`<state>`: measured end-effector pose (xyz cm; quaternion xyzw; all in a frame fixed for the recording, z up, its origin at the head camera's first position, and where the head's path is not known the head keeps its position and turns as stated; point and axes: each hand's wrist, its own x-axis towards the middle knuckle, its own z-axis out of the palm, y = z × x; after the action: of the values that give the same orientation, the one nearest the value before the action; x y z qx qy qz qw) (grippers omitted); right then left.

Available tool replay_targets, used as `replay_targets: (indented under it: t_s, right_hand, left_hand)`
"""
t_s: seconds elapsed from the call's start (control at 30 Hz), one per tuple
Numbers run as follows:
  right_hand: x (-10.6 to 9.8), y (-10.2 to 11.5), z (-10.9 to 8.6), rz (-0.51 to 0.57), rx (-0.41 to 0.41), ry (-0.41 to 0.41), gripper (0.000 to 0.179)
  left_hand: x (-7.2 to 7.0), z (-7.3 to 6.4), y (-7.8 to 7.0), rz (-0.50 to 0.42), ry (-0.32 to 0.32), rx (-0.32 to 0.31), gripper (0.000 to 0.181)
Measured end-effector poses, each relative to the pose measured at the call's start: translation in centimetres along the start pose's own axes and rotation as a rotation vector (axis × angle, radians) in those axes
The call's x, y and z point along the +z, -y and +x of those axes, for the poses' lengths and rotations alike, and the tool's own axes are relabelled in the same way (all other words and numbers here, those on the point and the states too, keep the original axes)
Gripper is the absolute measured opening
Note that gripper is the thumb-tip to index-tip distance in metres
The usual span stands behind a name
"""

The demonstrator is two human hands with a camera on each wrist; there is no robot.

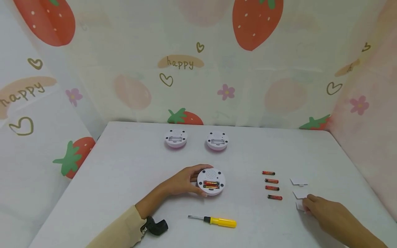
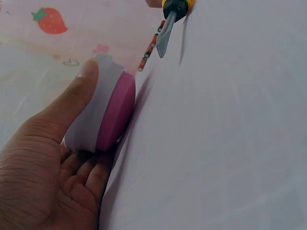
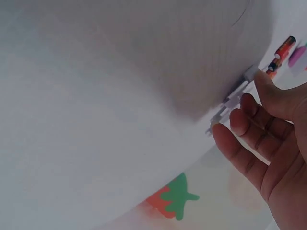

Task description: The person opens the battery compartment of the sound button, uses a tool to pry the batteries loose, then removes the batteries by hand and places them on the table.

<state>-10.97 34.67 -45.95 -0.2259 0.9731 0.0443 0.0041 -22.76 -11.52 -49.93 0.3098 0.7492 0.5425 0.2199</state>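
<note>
My left hand (image 1: 186,179) grips a round white device (image 1: 211,174) with a pink base, thumb on one side and fingers round the other. Its underside faces up, and two red-black batteries (image 1: 211,184) lie in the uncovered compartment. In the left wrist view, the thumb presses on the white rim above the pink part (image 2: 117,112). Over at the right, my right hand (image 1: 325,210) pinches the nearest white battery cover (image 1: 299,206) between thumb and fingertips. Its fingers partly hide that cover. Two more covers (image 1: 299,181) lie just beyond it on the table.
Several loose batteries (image 1: 272,188) lie in a column left of the covers. A yellow-handled screwdriver (image 1: 222,222) lies in front of the held device. Two similar devices (image 1: 175,138) stand upside down at the back, compartments uncovered. Patterned cloth (image 1: 186,93) hangs behind the white table (image 1: 130,151).
</note>
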Motion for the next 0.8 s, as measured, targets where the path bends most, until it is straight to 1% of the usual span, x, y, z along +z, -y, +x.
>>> replay_targets:
  t_s: [0.1, 0.23, 0.3, 0.33, 0.47, 0.57, 0.7, 0.8]
  right_hand:
    - [0.1, 0.1, 0.0, -0.014, -0.015, -0.017, 0.029]
    - [0.0, 0.2, -0.1, -0.018, -0.046, -0.093, 0.032]
    - [-0.2, 0.5, -0.1, -0.016, -0.047, -0.11, 0.033]
    - [-0.3, 0.7, 0.0, -0.014, -0.043, -0.107, 0.032]
    - [-1.3, 1.9, 0.3, -0.001, -0.004, -0.056, 0.029]
    - [-2.2, 3.0, 0.6, 0.023, -0.002, -0.056, 0.028]
    - [-3.2, 4.7, 1.2, 0.043, -0.048, -0.088, 0.027]
    - [-3.8, 5.9, 1.7, 0.036, -0.105, -0.124, 0.027]
  left_hand:
    - [0.0, 0.0, 0.0, 0.004, 0.003, -0.005, 0.089]
    - [0.0, 0.0, 0.0, 0.001, 0.004, -0.005, 0.088]
    - [0.0, 0.0, 0.0, 0.004, 0.003, -0.007, 0.087]
    - [0.0, 0.0, 0.0, 0.006, 0.001, -0.008, 0.087]
    - [0.0, 0.0, 0.0, 0.016, -0.006, -0.016, 0.086]
    - [0.0, -0.1, 0.0, 0.013, -0.006, -0.015, 0.087]
    - [0.0, -0.1, 0.1, 0.0, -0.004, -0.006, 0.087]
    - [0.0, 0.0, 0.2, 0.0, -0.006, -0.001, 0.088]
